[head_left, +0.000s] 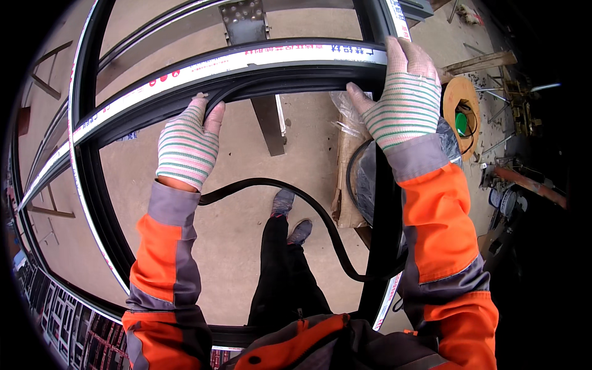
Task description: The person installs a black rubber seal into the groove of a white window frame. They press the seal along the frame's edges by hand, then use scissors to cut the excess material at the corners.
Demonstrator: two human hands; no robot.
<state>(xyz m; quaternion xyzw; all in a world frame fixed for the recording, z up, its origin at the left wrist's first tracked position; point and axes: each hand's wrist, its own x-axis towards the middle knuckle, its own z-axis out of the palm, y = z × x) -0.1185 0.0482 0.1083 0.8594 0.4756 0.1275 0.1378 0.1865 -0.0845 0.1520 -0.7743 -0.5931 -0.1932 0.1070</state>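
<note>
A black metal frame [283,60], like a window frame, with white printed protective film on its faces, stands around me. My left hand [188,145], in a striped knit glove, pinches a black rubber sealing strip [327,225] at the inner edge of the crossbar; its fingertips are partly hidden. From beneath that hand the strip hangs in a loose curve across the opening, over to the right upright. My right hand [407,102], gloved alike, grips the crossbar's right end at the corner, fingers over the top and thumb on the inner edge.
Beyond the right upright are a cardboard piece [353,179], a plastic-wrapped dark coil [370,185] and a wooden spool [461,117]. A metal support [266,123] stands below the crossbar. Stacked profiles [68,314] lie at lower left. My shoes are on the concrete floor inside the opening.
</note>
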